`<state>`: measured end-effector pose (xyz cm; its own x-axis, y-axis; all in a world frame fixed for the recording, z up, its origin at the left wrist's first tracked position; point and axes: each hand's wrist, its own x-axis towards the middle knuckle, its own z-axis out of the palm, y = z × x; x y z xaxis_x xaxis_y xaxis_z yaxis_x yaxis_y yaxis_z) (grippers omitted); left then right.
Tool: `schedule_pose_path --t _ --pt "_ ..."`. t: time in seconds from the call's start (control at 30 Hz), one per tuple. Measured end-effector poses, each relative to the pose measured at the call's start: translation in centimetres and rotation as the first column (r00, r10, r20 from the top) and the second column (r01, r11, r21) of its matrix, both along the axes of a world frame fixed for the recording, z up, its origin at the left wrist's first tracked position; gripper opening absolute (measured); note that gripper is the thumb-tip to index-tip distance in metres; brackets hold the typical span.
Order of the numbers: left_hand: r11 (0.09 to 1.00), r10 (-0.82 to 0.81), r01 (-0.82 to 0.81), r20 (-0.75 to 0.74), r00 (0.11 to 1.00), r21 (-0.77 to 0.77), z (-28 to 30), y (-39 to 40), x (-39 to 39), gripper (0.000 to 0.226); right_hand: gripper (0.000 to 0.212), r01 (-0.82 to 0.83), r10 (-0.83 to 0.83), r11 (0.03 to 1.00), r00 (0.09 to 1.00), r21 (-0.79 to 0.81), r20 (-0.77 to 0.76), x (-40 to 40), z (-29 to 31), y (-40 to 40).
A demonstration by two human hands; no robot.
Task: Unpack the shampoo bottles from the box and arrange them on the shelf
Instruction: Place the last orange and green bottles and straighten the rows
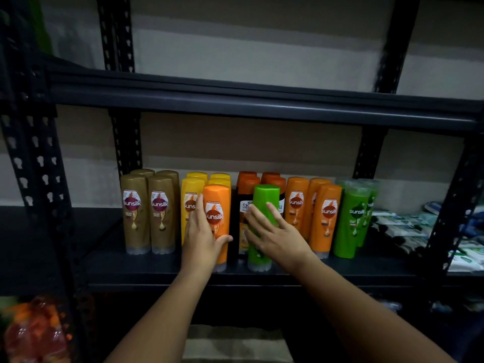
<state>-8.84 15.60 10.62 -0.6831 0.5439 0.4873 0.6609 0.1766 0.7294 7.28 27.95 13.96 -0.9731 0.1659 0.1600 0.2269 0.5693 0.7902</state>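
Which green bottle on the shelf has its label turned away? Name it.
The green bottle under the right hand, standing in front of the black bottles. It shows plain green, while the green bottles at the right end show their labels.

A person's left hand grips an orange Sunsilk bottle standing near the front edge of a dark metal shelf, thumb curled round its lower part, while the right hand rests with spread fingers on a green bottle just beside it. Behind them stand rows of bottles: gold ones at left, then yellow, dark orange-capped, orange and green ones at right. Pale packets lie further right.
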Motion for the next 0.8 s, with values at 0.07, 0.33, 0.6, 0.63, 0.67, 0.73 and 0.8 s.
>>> schedule_pose_path --t 0.07,0.33,0.6,0.63,0.67,0.73,0.8 --pt "1.000 0.000 -0.001 -0.004 1.000 -0.002 0.0 -0.1 0.0 0.130 0.078 -0.007 0.004 0.998 0.999 0.066 0.044 -0.4 0.1 0.1" --pt "0.999 0.017 -0.017 -0.002 1.000 -0.042 0.2 0.0 -0.2 0.130 0.057 0.024 -0.025 0.999 0.999 0.042 0.024 -0.8 1.9 -0.6" --pt "0.998 0.045 -0.046 -0.021 0.999 -0.044 -0.1 0.2 0.1 0.126 0.071 0.245 -0.446 0.826 0.835 -0.508 -0.322 0.5 1.3 -1.2" --pt "0.998 0.048 -0.049 -0.020 0.999 -0.042 -0.1 0.2 0.1 0.126 0.072 0.179 -0.472 0.789 0.789 -0.588 -0.393 0.3 0.9 -1.1" --pt "0.998 0.050 -0.051 -0.019 0.999 -0.039 -0.1 0.2 0.1 0.126 0.073 0.089 -0.491 0.749 0.740 -0.656 -0.460 0.1 0.5 -1.1" --pt "0.998 0.058 -0.059 -0.017 0.998 -0.035 -0.2 0.2 0.1 0.126 0.074 -0.139 -0.530 0.639 0.634 -0.757 -0.563 -0.5 -0.3 -1.1" --pt "0.998 0.060 -0.060 -0.011 0.998 -0.034 -0.2 0.2 0.1 0.126 0.072 -0.351 -0.604 0.485 0.527 -0.801 -0.597 -1.1 -0.9 -1.2"
